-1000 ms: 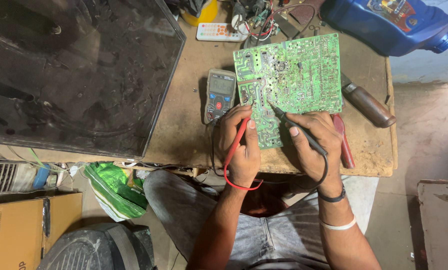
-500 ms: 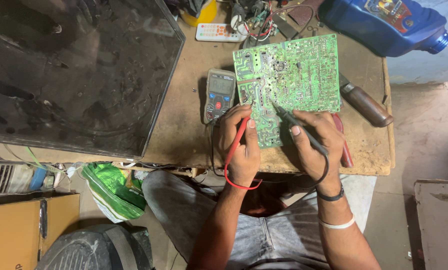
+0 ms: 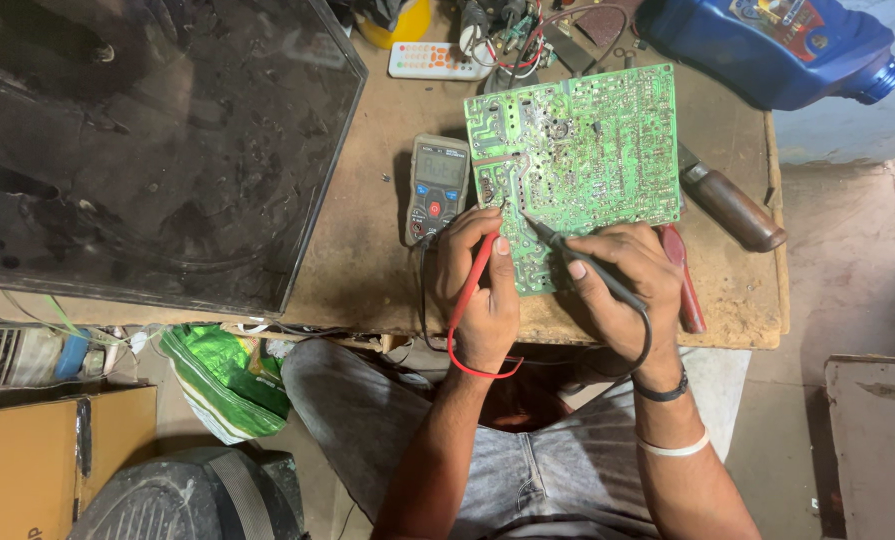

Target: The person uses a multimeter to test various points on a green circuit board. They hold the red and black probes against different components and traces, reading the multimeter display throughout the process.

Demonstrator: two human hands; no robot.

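A green circuit board (image 3: 593,150) lies solder side up on the wooden workbench (image 3: 368,270). My left hand (image 3: 478,290) grips a red probe (image 3: 480,262) whose tip touches the board's lower left area. My right hand (image 3: 623,285) holds a black probe (image 3: 568,250) with its tip on the board close to the red one. Both leads loop back toward me. A grey multimeter (image 3: 438,187) rests just left of the board, beside my left hand.
A large dark screen panel (image 3: 148,140) covers the bench's left half. A wooden-handled tool (image 3: 733,210) and a red-handled tool (image 3: 686,285) lie right of the board. Behind are a white remote (image 3: 433,62), tangled wires and a blue jug (image 3: 773,45). A green bag (image 3: 223,375) and cardboard box (image 3: 28,460) sit below.
Both hands have shifted slightly left along the board's lower edge, and the probe tips now sit closer together. The board and the multimeter have stayed put.
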